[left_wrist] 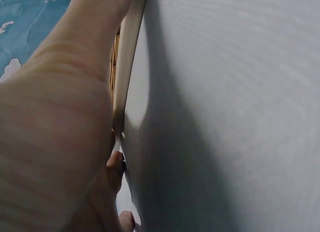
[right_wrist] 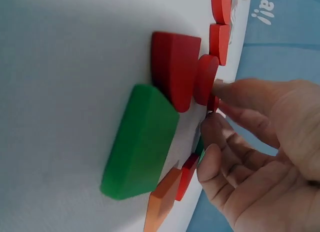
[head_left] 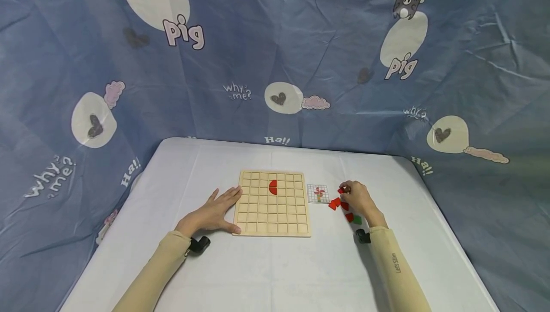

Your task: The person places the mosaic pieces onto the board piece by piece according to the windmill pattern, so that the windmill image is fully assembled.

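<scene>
My left hand (head_left: 213,211) lies with fingers and thumb spread, touching the left edge of a wooden grid board (head_left: 275,216). Two red quarter-round blocks (head_left: 273,187) sit side by side in its upper cells, forming a half disc. Right of the card, my right hand (head_left: 357,196) pinches a small red block (right_wrist: 213,102) between thumb and fingertips, which partly hide it. Around that hand lie loose red blocks (right_wrist: 175,66), a green block (right_wrist: 140,142) and an orange block (right_wrist: 162,197). The left wrist view shows mostly the forearm and the board's side.
A small card (head_left: 318,193) printed with a coloured flower-like pattern on a grid lies between the board and the loose blocks. All of this rests on a white-covered table (head_left: 275,274). A blue printed cloth (head_left: 275,54) hangs behind and at the sides.
</scene>
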